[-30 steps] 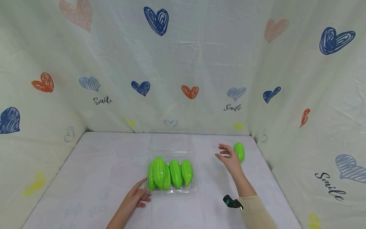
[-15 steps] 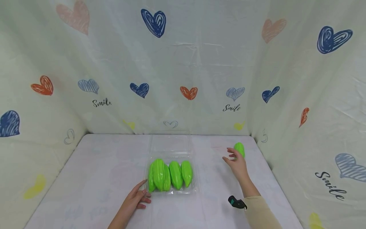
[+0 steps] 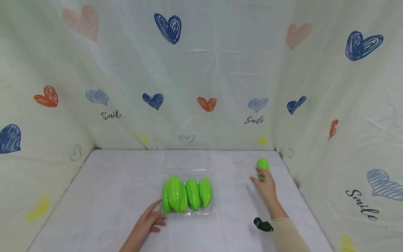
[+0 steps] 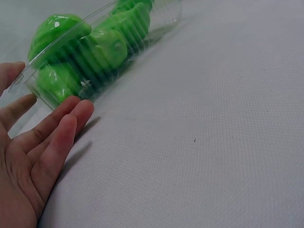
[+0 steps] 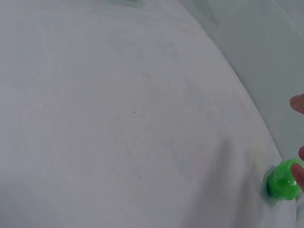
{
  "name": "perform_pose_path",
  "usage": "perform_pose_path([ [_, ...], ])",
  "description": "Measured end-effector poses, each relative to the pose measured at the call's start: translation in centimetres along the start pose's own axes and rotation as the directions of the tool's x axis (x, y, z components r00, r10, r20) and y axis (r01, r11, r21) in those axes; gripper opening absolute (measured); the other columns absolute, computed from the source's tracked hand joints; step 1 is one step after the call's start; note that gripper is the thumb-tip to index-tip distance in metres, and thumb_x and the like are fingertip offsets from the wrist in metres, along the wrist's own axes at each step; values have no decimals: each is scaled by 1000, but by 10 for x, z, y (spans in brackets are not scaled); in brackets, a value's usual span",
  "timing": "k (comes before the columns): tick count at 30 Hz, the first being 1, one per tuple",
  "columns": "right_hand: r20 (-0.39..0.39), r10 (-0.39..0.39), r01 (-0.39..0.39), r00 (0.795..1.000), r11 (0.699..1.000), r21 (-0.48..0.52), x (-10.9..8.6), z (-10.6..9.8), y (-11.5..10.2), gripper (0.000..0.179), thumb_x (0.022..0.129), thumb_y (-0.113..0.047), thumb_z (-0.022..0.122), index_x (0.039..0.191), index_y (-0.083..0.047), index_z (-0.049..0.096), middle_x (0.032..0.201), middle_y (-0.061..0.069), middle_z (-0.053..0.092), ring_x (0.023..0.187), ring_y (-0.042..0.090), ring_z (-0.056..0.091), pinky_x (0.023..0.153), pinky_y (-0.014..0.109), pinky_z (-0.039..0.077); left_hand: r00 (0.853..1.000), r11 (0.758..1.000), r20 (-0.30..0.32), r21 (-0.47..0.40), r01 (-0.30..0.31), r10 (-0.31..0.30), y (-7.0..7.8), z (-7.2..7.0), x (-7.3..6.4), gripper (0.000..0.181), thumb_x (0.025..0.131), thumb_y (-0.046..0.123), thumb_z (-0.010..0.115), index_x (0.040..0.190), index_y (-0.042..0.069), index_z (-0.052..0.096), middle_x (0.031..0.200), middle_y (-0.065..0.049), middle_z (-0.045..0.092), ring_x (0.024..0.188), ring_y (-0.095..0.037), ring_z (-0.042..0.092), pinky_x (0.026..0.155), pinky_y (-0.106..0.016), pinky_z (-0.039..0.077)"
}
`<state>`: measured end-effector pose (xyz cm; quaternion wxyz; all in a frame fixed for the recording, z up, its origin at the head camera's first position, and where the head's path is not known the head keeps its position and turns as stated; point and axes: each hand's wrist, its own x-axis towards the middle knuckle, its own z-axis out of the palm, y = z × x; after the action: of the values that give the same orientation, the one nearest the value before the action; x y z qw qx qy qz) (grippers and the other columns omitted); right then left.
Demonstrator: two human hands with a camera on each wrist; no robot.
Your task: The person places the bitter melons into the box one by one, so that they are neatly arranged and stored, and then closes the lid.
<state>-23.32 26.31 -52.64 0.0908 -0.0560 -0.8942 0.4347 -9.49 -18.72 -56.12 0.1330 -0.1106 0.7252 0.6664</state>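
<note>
A clear plastic clamshell box point(image 3: 201, 212) sits mid-table with its lid point(image 3: 187, 161) folded back. Inside lie several bright green, ribbed, fruit-like pieces point(image 3: 174, 194), pointed at one end. My left hand point(image 3: 145, 222) is at the box's near left corner, fingers loosely extended; in the left wrist view a fingertip point(image 4: 17, 69) rests at the rim. At the far right of the table lies one more green ribbed piece point(image 3: 262, 163). My right hand point(image 3: 267, 187) is over its near end, fingers spread and partly covering it; whether they touch it I cannot tell.
A white cloth covers the table point(image 3: 116, 189). Curtains point(image 3: 217, 70) printed with hearts and "Smile" enclose the back and both sides. A small black device point(image 3: 263, 224) is at the right wrist, beside the beige sleeve point(image 3: 288, 236).
My right hand has moved to the right and slightly nearer, from beside the single green piece to over its near end. The left hand and the box have stayed put.
</note>
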Motion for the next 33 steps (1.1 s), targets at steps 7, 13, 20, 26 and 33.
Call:
perform_pose_path([
  [7,-66,-6,4,998,999,-35,3,-1,11,46,84,-7,73,127,3,58,121,23,51,104,37,54,80,45,51,1000,1000,14,-16,-15,15,-1,-1,-1,60,102,29,50,149,-2,28,101,-14,68,85,-27,68,67,-37,55],
  [13,-121,-13,6,993,998,-56,8,-3,21,44,83,-6,75,123,5,61,118,25,50,101,37,53,76,43,51,1000,1000,18,-11,-9,9,-1,-1,0,60,102,28,51,149,-1,28,101,-14,68,86,-26,68,68,-37,55],
  [20,-118,33,-39,992,998,-47,16,-4,28,44,85,-7,72,125,5,58,128,28,41,114,42,45,87,51,46,1000,1000,23,1,-13,13,1,-2,-1,60,102,29,50,149,-1,29,102,-13,68,86,-27,68,68,-37,55],
  [26,-143,42,-49,989,998,-43,21,-2,32,43,84,-5,73,123,6,59,131,29,40,119,46,42,94,54,41,1000,1000,19,6,-12,11,0,-1,2,57,103,27,48,149,-2,28,102,-14,68,86,-27,68,68,-38,55],
  [33,-162,69,-79,984,995,-54,27,0,37,42,84,-6,73,121,8,59,131,31,37,124,49,37,104,57,30,1000,1000,21,3,-17,17,-1,-2,2,59,103,28,48,149,-3,27,101,-14,68,85,-27,68,67,-37,55],
])
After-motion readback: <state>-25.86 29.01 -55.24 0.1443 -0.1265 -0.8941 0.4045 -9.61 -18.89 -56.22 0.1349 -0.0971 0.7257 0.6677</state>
